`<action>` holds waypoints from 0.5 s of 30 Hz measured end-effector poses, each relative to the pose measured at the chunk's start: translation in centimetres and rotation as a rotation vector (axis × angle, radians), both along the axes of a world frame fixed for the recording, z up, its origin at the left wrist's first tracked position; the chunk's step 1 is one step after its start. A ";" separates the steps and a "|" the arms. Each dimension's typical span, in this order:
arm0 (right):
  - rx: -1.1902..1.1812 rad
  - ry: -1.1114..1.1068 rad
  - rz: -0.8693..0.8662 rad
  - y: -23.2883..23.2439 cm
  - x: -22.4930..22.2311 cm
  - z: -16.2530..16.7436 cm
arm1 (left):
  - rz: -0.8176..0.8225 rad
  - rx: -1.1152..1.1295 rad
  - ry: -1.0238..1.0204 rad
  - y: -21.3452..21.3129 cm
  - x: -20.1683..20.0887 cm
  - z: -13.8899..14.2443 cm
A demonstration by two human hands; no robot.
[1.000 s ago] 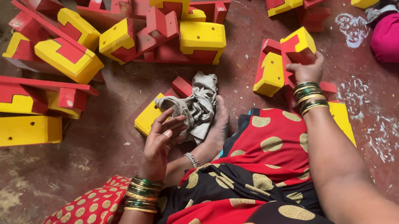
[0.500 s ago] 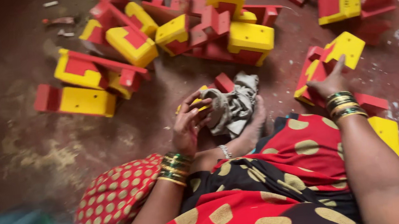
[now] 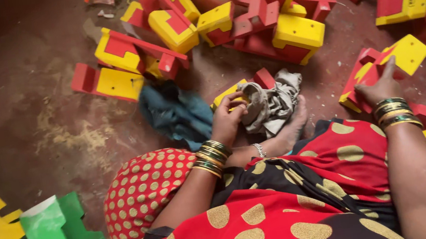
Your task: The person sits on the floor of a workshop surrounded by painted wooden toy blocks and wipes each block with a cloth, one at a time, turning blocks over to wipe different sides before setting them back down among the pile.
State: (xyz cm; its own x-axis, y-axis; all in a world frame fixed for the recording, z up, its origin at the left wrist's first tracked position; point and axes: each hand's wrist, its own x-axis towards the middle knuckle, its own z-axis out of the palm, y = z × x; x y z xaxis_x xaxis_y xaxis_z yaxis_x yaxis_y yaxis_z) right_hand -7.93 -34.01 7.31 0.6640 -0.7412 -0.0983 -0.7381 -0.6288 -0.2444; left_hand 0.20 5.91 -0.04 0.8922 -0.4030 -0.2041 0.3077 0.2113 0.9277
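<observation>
The grey rag (image 3: 271,103) lies bunched by my foot, my left hand (image 3: 228,120) curled pinching its edge, my right hand (image 3: 382,89) spread flat on a red-and-yellow block (image 3: 381,64), probably wiped next once lifted.

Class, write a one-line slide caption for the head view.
Seated person's left hand grips a grey rag; right hand rests on a red-yellow block.
</observation>
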 end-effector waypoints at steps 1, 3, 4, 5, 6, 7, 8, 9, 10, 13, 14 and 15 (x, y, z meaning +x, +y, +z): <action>-0.006 -0.011 0.001 -0.1 0.0 -0.1 | 0.052 0.156 -0.118 0.1 -0.3 0.5; -0.039 -0.028 0.017 -0.4 -0.2 -0.3 | 0.128 0.391 -0.366 1.2 -0.2 2.1; -0.065 -0.032 0.031 -0.4 -0.4 -0.3 | 0.150 0.469 -0.496 2.3 0.2 3.0; -0.092 -0.039 0.045 -0.3 -0.4 -0.1 | 0.168 0.547 -0.629 3.4 0.8 4.1; -0.216 -0.005 0.070 -0.2 -0.5 0.1 | 0.211 0.678 -0.566 4.7 1.6 5.2; -0.340 0.028 0.094 0.1 -0.7 0.4 | 0.252 0.806 -0.502 6.2 2.5 6.3; -0.465 0.060 0.116 0.8 -0.7 0.4 | 0.293 0.888 -0.538 7.9 3.3 7.3; -0.477 0.066 0.184 1.7 -0.2 0.4 | 0.335 0.967 -0.577 9.5 3.9 8.2; -0.489 0.070 0.250 2.6 0.5 0.6 | 0.339 1.050 -0.537 10.8 4.2 8.7; -0.277 -0.155 0.615 7.3 1.7 -0.1 | 0.286 1.283 -0.403 12.6 4.8 9.1; -0.122 -0.115 0.784 8.7 2.8 -0.2 | 0.259 1.359 -0.352 12.6 4.8 8.7; 0.026 -0.032 0.816 10.5 3.7 -0.7 | 0.188 1.376 -0.321 12.3 4.9 8.2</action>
State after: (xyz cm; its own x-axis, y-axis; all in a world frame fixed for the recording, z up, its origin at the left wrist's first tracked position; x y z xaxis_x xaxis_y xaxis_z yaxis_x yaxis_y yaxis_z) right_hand -4.28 -23.49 6.56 0.9965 -0.0208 -0.0811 -0.0428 -0.9592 -0.2796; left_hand 5.08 18.23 8.19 0.9909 0.0750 -0.1117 0.1175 -0.8868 0.4470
